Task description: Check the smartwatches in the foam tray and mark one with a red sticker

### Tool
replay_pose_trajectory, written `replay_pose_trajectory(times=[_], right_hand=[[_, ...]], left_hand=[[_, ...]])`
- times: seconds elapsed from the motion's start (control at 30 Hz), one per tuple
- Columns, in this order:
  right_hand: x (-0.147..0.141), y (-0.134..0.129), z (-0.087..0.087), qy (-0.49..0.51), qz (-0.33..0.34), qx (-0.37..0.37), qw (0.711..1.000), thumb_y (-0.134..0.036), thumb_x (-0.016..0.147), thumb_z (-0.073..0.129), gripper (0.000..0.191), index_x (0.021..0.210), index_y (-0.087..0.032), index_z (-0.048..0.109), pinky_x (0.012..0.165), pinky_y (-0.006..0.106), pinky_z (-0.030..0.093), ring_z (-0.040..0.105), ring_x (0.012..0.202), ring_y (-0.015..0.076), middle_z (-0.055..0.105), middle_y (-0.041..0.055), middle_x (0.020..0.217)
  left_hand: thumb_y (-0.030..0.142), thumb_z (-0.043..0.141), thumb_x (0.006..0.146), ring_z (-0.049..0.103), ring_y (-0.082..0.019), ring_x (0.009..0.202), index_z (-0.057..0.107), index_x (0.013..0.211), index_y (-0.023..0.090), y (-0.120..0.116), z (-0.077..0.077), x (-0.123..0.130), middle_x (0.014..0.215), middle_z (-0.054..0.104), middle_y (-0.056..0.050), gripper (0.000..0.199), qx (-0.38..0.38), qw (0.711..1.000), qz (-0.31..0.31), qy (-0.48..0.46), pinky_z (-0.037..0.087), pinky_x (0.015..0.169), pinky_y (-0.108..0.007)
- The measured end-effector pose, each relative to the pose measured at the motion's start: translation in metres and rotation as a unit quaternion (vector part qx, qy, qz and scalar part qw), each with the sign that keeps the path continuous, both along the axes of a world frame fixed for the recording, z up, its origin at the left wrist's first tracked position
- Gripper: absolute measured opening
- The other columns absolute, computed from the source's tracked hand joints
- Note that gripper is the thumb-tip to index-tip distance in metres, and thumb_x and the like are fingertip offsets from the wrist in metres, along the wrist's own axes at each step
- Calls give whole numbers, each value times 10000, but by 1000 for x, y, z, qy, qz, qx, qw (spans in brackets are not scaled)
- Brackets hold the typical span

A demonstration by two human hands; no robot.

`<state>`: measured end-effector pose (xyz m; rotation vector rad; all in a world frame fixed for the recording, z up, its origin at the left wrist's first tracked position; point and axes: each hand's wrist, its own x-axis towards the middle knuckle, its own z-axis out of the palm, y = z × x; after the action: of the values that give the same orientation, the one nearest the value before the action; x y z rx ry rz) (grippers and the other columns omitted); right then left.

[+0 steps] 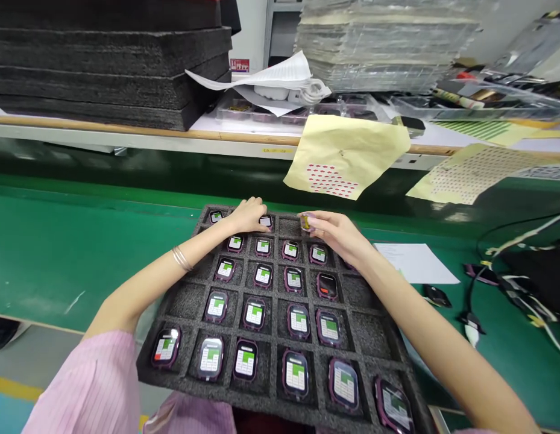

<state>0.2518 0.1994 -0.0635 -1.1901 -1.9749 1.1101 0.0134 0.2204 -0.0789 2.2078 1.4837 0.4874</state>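
A black foam tray (182, 301) divided into square cells tilts over the front of the bench. Most cells hold strapless smartwatches (217, 305) with purple cases and lit screens in white and green. My left hand (249, 216) is at the back row, thumb and fingers closed around a smartwatch (266, 222) in its cell. Between the fingertips of my right hand (336, 232), a smartwatch (305, 222) with a yellowish face and purple edge is held up over the back row. Its screen side cannot be made out. Two watches (327, 286) (166, 348) show red on their screens.
Black foam slabs (81, 72) are stacked on the shelf at left, clear plastic trays (374, 48) at right. Yellow sheets (347, 157) hang from the shelf edge. A white paper (418, 263), a dark device (436, 296) and cables (476, 289) lie on the green bench (81, 253).
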Motion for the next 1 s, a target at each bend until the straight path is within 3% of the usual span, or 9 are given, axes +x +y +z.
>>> replay_pose_trajectory(times=[0.1,0.23,0.3,0.37,0.43,0.53,0.7,0.87,1.0], right_hand=[[7,-30,12,166,8,-114,979,-432,866,573,379,1148,-179,565,778,339,565,670,1003,243,649,144,1199],[8,-70,19,289,-5,-231,929,-192,717,774,445,1088,-224,531,420,172,452,597,528,86,692,66,1011],[5,-86,18,273,-10,-219,937,-139,697,781,485,1096,-222,519,344,148,371,483,432,49,676,28,907],[2,-97,17,253,-11,-201,946,-115,682,786,526,1126,-216,522,344,139,381,523,505,77,657,24,893],[-1,-105,15,247,1,-191,950,-126,706,770,546,1185,-214,524,391,150,445,596,643,121,650,48,970],[-3,-112,14,260,17,-168,951,-182,812,685,447,1233,-209,537,453,193,501,636,662,134,647,74,1052],[-5,-118,11,242,-36,-107,964,-285,902,611,250,1138,-202,615,405,200,460,633,530,127,682,62,900],[-6,-120,6,230,-51,-107,966,-358,924,582,242,1088,-194,653,364,190,432,633,487,134,672,49,798],[-5,-121,4,257,-41,-128,957,-398,959,506,296,1107,-186,649,371,202,460,648,518,146,692,83,895]], left_hand=[[283,777,700,572,-306,1080,594,984,115,-19,-4,-4,1104,601,-158,377,0,991,21,-129,438,946,-439],[340,640,834,654,-195,939,532,1119,120,-61,9,-4,1108,648,-148,376,-59,943,33,-325,504,838,-325],[249,715,758,651,-159,889,565,1060,126,-83,20,-3,1096,670,-140,359,-183,834,54,-518,494,804,-278],[114,758,657,630,-123,816,589,976,146,-102,30,-1,1047,693,-111,362,-274,736,75,-614,473,728,-224],[28,734,613,605,-108,786,609,920,157,-116,35,3,1002,699,-78,356,-310,697,84,-641,445,669,-195],[-24,683,606,581,-106,802,636,966,171,-130,35,10,941,682,-34,412,-319,698,89,-634,437,673,-189],[-63,658,576,580,-106,780,622,1064,176,-143,26,18,847,632,1,545,-350,730,80,-581,448,657,-188],[-66,643,576,665,-222,903,566,1124,193,-149,22,23,893,614,-10,611,-373,714,71,-588,530,818,-353],[-66,618,587,660,-202,840,570,1114,190,-149,22,21,936,607,-31,589,-385,712,47,-585,560,732,-332]])
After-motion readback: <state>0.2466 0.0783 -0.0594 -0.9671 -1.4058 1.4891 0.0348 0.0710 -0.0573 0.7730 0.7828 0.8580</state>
